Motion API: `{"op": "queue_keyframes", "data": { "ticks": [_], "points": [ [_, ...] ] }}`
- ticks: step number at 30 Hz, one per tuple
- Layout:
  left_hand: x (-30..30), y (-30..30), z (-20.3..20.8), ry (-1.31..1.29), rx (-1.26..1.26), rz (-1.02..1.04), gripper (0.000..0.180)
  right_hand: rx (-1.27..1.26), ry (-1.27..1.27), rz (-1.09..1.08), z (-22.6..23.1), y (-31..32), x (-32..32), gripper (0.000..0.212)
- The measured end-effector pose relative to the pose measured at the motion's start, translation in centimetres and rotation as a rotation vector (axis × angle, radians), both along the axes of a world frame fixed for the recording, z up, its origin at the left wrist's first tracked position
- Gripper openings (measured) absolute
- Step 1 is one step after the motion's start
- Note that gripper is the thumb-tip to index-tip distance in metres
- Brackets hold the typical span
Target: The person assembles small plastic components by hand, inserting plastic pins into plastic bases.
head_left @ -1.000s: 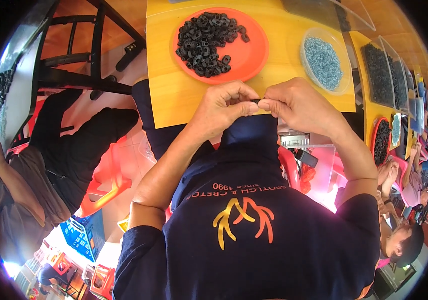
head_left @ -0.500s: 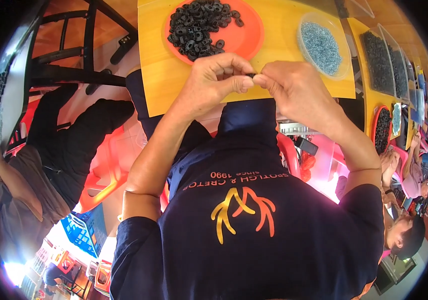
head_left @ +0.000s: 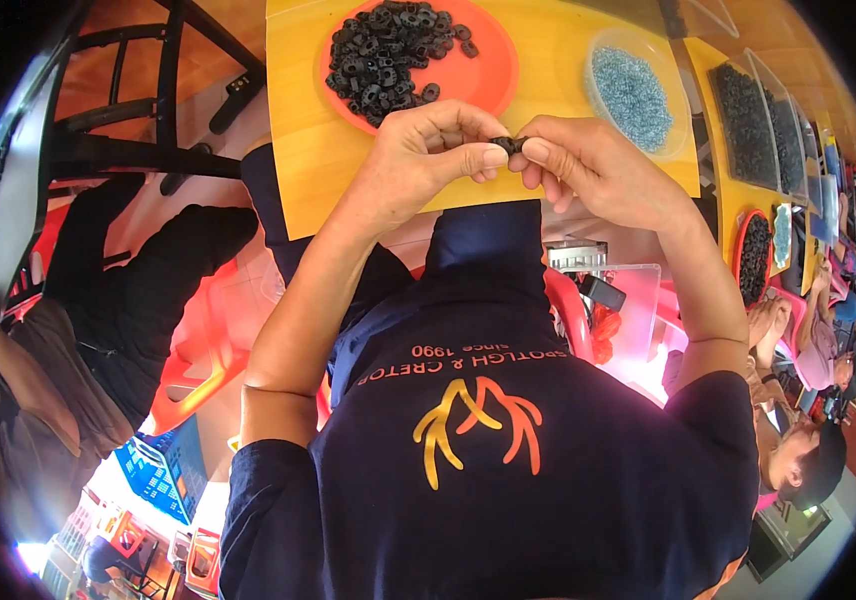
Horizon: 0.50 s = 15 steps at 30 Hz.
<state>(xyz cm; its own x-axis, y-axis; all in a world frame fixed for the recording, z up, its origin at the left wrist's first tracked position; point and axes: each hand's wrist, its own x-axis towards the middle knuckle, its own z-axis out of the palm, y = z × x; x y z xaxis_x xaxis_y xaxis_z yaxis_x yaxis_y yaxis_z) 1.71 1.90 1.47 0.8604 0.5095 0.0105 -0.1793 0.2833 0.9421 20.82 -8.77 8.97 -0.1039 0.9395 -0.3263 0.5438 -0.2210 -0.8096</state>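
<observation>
Just above the near part of the yellow tabletop (head_left: 348, 190), my two hands meet fingertip to fingertip. Pinched between thumb and index finger of my left hand (head_left: 436, 158) is a small black plastic part (head_left: 508, 146), which looks like a cord lock. My right hand (head_left: 593, 172) grips the other end of it, thumb in front, the lower fingers curled underneath. Beyond my left hand, an orange-red plate (head_left: 478, 75) holds a heap of similar black plastic parts (head_left: 378, 60). Past my right hand stands a clear round tub (head_left: 683, 130) of tiny bluish-silver pieces (head_left: 630, 95), too small to make out.
Clear bins of black parts (head_left: 748, 115) stand at the right, near a red tray of black parts (head_left: 754, 255). A black metal frame (head_left: 163, 90) rises at the left. People sit on both sides; a red plastic chair (head_left: 193, 350) is at the left.
My right hand has turned, its thumb now higher and its lower fingers showing below. More of the black part shows between my fingertips. The whole view has shifted slightly.
</observation>
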Motion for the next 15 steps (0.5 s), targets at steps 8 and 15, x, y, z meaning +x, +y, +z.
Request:
{"op": "queue_keyframes", "data": {
  "ticks": [8,15],
  "points": [
    [-0.4,0.3,0.6,-0.027,-0.038,-0.035,0.018,0.048,0.037,-0.034,0.3,0.0,0.1,0.036],
    [0.1,-0.6,0.8,0.009,0.028,0.036,0.014,0.237,-0.38,0.052,1.1,-0.5,-1.1,0.026]
  ]
}}
